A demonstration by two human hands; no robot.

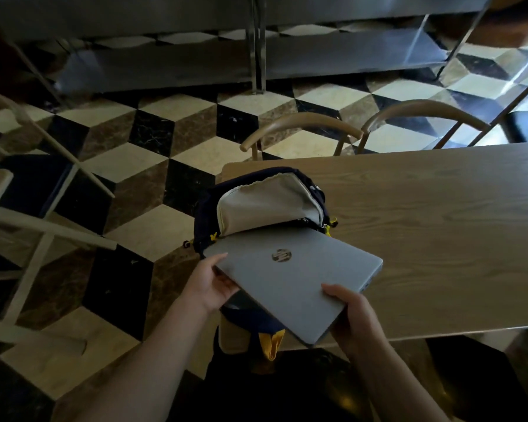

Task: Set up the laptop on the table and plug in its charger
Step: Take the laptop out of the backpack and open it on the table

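a dark backpack (258, 205) with a pale lining lies on the corner of the wooden table (439, 223), its mouth gaping toward the person; the closed grey laptop (290, 275) sits mostly out of that opening, its far edge just under the bag's flap; the left hand (212, 281) grips its left edge, thumb on the lid; the right hand (351, 315) grips its near right corner, thumb on top; two chairs (363, 129) stand beyond the table on a chequered floor (165, 147)
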